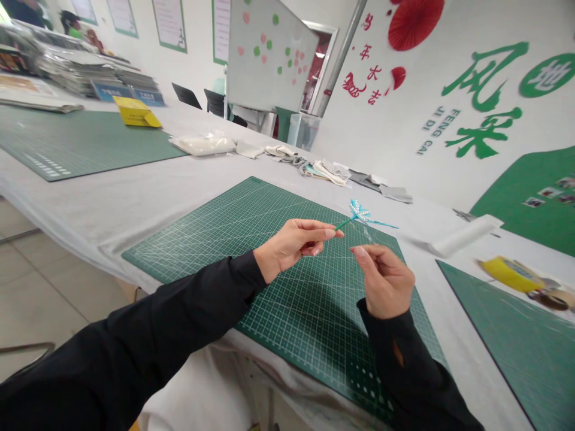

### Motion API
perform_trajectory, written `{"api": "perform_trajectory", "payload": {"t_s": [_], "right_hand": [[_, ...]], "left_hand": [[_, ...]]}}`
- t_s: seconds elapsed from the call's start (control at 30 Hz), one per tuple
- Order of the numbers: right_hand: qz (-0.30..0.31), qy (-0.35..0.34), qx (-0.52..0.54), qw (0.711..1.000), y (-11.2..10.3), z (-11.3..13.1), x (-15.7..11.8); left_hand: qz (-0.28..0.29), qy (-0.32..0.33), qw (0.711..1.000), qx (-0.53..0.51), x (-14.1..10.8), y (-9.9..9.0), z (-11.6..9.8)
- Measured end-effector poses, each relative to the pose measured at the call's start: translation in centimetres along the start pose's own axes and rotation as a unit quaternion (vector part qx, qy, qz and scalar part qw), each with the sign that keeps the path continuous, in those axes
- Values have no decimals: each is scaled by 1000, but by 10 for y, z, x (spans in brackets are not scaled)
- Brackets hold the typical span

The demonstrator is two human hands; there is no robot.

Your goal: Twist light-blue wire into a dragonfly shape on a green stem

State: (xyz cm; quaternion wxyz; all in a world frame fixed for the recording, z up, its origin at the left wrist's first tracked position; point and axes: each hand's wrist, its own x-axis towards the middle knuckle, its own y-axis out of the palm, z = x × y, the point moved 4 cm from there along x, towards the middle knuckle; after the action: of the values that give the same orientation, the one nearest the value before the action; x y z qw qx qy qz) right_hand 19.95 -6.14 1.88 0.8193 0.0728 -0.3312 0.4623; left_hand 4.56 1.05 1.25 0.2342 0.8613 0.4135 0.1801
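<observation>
A small blue craft flower (360, 212) with rows of white beads sits on a thin green stem (345, 224). My left hand (299, 242) pinches that stem between thumb and fingertips, above the cutting mat. One narrow blue strip sticks out to the right of the bloom. Just below the flower, my right hand (387, 278) is closed in a pinch, its fingertips apart from the stem. A faint, pale line shows between the bloom and my right fingers, too fine to make out. Under both hands lies a green gridded cutting mat (215, 239).
More green mats lie left (90, 140) and right (498, 335). A yellow box (136, 112), a plastic bag of white material (204, 144) and cloth scraps (330, 172) line the table's far side. At right are a white roll (469, 235) and a yellow item (512, 273). A person sits far left.
</observation>
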Motion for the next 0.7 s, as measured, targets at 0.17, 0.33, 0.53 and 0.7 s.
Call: {"api": "perform_trajectory", "payload": {"t_s": [0.17,0.33,0.53,0.7], "right_hand": [[-25,117,152,981,7,-17,1],[-41,152,172,972,6,-29,4],[-68,95,101,988,-2,-32,8],[-84,68,3,994,-4,-27,8]], "left_hand": [[-4,1,1000,-7,-1,2,2],[41,-6,999,30,-4,9,2],[89,-5,993,81,-9,15,3],[116,-6,985,126,-13,21,6]]}}
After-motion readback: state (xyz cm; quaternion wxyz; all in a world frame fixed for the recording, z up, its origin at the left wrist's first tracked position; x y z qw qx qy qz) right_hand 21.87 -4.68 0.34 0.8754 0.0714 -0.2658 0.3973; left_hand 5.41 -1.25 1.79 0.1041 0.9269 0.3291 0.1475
